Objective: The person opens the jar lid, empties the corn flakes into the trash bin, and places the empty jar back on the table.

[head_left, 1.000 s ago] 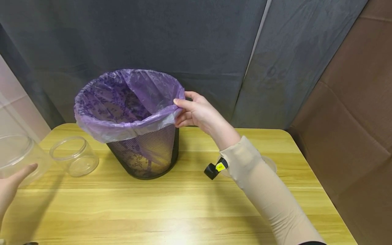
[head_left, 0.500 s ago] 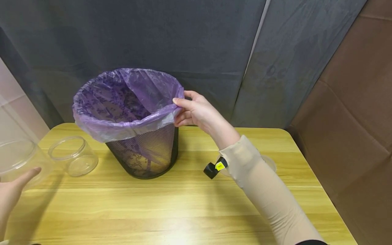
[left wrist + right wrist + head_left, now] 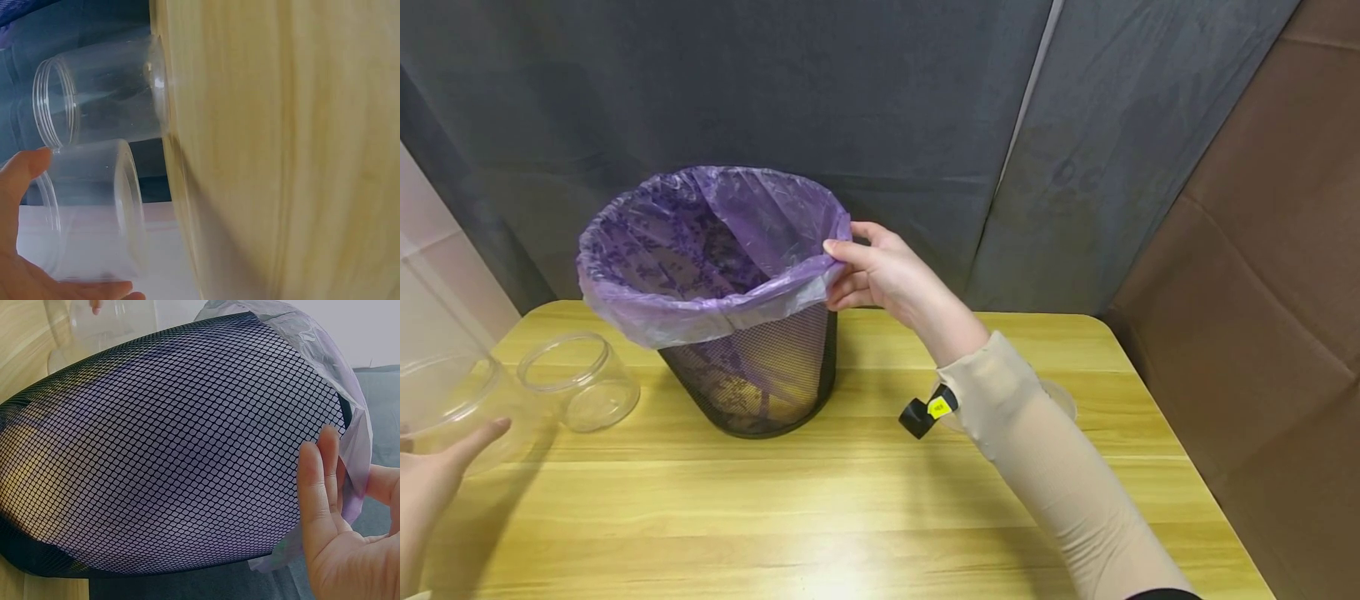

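A black mesh wastebasket (image 3: 760, 392), lined with a purple bin bag (image 3: 700, 312) folded over its rim, stands at the table's back left. My right hand (image 3: 883, 275) grips the bag and rim at the right side, thumb over the top and fingers against the outer mesh. At the left edge, my left hand (image 3: 433, 483) holds a clear plastic jar (image 3: 90, 212) between thumb and fingers. That jar is lifted, its base apart from the tabletop in the left wrist view. A second clear jar (image 3: 601, 398), open at the top, stands between it and the wastebasket.
A clear round object (image 3: 1062, 400), mostly hidden by my right sleeve (image 3: 1045, 450), lies on the wooden table (image 3: 790, 517). Grey curtains (image 3: 887, 100) hang behind the table, and a brown cloth wall (image 3: 1262, 292) flanks its right side.
My left hand has moved a little to the right and down with the jar, nearer the standing jar. My right hand keeps its grip on the wastebasket rim.
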Action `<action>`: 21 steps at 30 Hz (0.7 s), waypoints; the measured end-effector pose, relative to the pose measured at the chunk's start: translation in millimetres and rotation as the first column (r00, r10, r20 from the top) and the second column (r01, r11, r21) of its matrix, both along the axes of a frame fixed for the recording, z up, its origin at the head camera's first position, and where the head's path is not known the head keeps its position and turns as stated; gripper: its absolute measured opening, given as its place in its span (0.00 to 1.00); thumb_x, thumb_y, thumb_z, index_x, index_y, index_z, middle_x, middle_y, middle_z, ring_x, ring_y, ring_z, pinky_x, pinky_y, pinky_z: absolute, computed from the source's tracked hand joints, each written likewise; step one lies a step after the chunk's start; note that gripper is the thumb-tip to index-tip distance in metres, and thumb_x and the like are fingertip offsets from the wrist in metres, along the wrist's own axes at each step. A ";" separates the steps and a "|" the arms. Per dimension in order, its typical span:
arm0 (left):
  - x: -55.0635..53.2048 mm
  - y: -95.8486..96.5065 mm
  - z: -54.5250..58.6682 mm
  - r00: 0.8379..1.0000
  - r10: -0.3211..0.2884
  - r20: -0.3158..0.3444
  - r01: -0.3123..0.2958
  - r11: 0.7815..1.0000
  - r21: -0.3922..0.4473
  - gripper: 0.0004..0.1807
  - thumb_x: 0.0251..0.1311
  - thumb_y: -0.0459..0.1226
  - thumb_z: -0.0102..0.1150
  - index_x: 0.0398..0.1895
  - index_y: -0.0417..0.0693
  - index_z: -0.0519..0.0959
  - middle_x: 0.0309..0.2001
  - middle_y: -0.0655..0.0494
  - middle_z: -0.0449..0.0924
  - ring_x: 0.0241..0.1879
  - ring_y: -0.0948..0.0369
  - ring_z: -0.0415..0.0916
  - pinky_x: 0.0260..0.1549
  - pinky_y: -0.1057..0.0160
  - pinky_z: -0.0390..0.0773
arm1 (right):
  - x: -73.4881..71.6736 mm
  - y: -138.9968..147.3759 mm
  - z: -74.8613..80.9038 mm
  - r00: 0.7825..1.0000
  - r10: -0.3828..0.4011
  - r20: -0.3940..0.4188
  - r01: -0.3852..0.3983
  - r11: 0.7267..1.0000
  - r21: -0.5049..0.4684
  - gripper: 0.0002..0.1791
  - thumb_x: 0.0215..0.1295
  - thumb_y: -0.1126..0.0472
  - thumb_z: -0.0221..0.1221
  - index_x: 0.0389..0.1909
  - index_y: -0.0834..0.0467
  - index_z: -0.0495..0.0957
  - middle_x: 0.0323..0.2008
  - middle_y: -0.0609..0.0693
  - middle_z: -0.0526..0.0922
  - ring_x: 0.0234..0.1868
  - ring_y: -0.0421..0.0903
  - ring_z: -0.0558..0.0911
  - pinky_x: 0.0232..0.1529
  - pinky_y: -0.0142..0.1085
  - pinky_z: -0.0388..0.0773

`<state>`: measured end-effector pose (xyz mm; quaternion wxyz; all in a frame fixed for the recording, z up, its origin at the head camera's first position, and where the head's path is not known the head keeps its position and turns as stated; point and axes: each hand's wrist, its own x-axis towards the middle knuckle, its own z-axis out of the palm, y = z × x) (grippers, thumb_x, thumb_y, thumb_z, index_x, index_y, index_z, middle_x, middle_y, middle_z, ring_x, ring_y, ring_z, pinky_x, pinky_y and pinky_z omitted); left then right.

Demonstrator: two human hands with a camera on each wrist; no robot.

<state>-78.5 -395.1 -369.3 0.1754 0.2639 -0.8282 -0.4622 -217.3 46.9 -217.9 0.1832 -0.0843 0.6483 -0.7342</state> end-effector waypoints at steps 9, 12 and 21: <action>2.8 1.6 -1.7 1.000 -0.015 0.018 0.015 1.000 0.019 0.61 0.61 0.43 0.62 0.71 0.57 0.16 0.72 0.50 0.11 0.70 0.51 0.12 0.60 0.41 0.20 | 0.8 0.0 0.6 1.000 0.000 -0.002 0.000 1.000 -0.002 0.27 0.69 0.63 0.56 0.66 0.57 0.58 0.23 0.58 0.77 0.18 0.49 0.79 0.31 0.44 0.83; 2.9 -1.0 -4.1 0.999 -0.033 0.011 0.033 0.999 0.008 0.62 0.61 0.42 0.62 0.70 0.56 0.15 0.71 0.51 0.09 0.69 0.52 0.11 0.59 0.39 0.20 | 0.9 -0.1 0.8 1.000 0.000 -0.001 0.000 1.000 -0.003 0.28 0.69 0.63 0.56 0.66 0.57 0.58 0.22 0.58 0.77 0.17 0.48 0.79 0.31 0.44 0.83; 2.7 -8.5 -11.5 0.997 -0.066 -0.038 0.064 0.996 -0.060 0.65 0.57 0.39 0.66 0.71 0.56 0.16 0.72 0.53 0.11 0.70 0.55 0.13 0.61 0.46 0.19 | 1.0 -0.3 1.0 1.000 0.004 -0.004 -0.004 1.000 0.000 0.27 0.69 0.63 0.55 0.66 0.57 0.58 0.22 0.58 0.77 0.17 0.48 0.79 0.31 0.43 0.83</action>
